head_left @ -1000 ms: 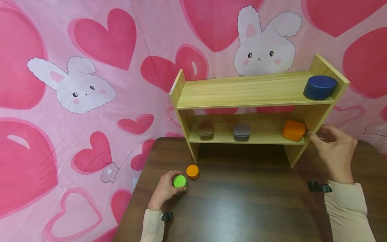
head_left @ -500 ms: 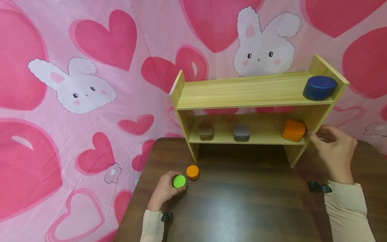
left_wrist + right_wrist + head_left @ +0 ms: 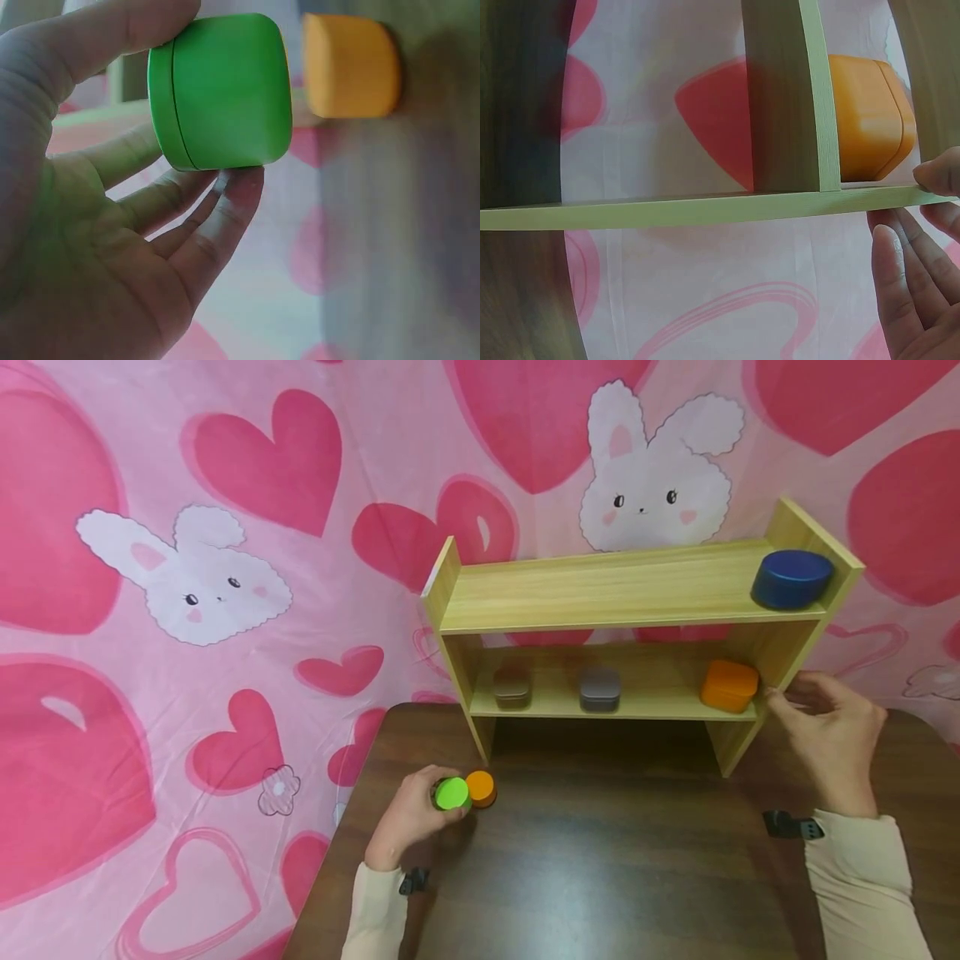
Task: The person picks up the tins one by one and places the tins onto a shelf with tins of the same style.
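Note:
My left hand point(image 3: 408, 812) grips a small round green lidded tin point(image 3: 452, 793) between thumb and fingers. In the left wrist view the green tin point(image 3: 225, 94) hangs clear of the table, tilted by the camera's angle. Just beyond it, a small round orange tin point(image 3: 481, 787) stands on the table. On the other side, my right hand point(image 3: 836, 731) pinches the edge of the right side panel of a wooden shelf point(image 3: 622, 585). The right wrist view shows thumb and fingers on either face of that panel point(image 3: 705, 211), close by a squarish orange tin point(image 3: 866, 116).
The shelf's top board bears an oval blue tin point(image 3: 791, 579) at the right. On the lower board stand two greyish tins point(image 3: 599, 689) and the squarish orange tin. A brown wooden table point(image 3: 600, 860) lies below; a pink heart-and-rabbit cloth point(image 3: 247, 693) hangs behind.
My left hand has raised the green tin off the table and moved it slightly forward and right, towards the round orange tin. The right hand keeps its place on the shelf.

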Available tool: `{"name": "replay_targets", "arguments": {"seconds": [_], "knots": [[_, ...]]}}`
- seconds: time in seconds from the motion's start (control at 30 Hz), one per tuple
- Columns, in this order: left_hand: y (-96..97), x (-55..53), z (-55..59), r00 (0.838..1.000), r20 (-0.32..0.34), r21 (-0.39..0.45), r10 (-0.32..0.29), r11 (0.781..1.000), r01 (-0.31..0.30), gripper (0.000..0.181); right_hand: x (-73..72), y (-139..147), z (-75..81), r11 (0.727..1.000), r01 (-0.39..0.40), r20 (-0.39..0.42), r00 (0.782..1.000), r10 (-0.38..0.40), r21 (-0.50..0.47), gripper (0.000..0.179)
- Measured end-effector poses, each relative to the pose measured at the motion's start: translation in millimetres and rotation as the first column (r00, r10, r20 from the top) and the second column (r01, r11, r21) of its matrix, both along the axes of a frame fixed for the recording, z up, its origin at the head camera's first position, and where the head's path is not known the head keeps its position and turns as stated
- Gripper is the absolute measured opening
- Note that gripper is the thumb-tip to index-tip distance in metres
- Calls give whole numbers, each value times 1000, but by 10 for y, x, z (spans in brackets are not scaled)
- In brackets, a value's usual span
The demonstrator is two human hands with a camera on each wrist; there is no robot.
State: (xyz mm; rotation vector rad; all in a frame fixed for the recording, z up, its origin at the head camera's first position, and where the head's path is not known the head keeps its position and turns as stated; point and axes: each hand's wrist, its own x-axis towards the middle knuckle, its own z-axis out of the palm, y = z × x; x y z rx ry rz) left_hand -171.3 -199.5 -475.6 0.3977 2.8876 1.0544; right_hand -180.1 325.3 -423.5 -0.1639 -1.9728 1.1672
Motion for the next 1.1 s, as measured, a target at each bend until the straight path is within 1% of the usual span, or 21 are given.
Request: {"name": "replay_targets", "arguments": {"seconds": [0.13, 0.23, 0.33, 0.47, 0.6, 0.8, 0.97, 1.1], "knots": [[110, 10, 219, 999, -34, 4, -36, 999, 36, 53, 5, 12, 8, 1000, 10, 8, 1000, -10, 9, 25], [191, 5, 402, 995, -67, 2, -77, 997, 78, 53, 11, 23, 8, 1000, 15, 7, 1000, -15, 14, 25], [266, -9, 592, 987, -104, -18, -126, 992, 125, 54, 18, 27, 0, 1000, 11, 3, 1000, -11, 13, 25], [374, -56, 843, 971, -150, -59, -186, 982, 179, 55, 21, 22, -6, 1000, 7, -3, 1000, -7, 5, 25], [481, -112, 1059, 949, -194, -84, -248, 968, 236, 55, 9, 16, 1, 1000, 4, -15, 1000, -4, 0, 24], [633, -169, 1327, 905, -244, -126, -348, 937, 327, 52, -6, 17, -14, 1000, 7, -19, 1000, -7, 13, 24], [772, -244, 1530, 873, -250, -125, -419, 908, 400, 53, -12, 22, -38, 1000, 6, -9, 1000, -5, 12, 23], [868, -301, 1664, 850, -263, -139, -456, 890, 434, 53, -20, 28, -40, 1000, 10, 1, 1000, -10, 17, 22]]}}
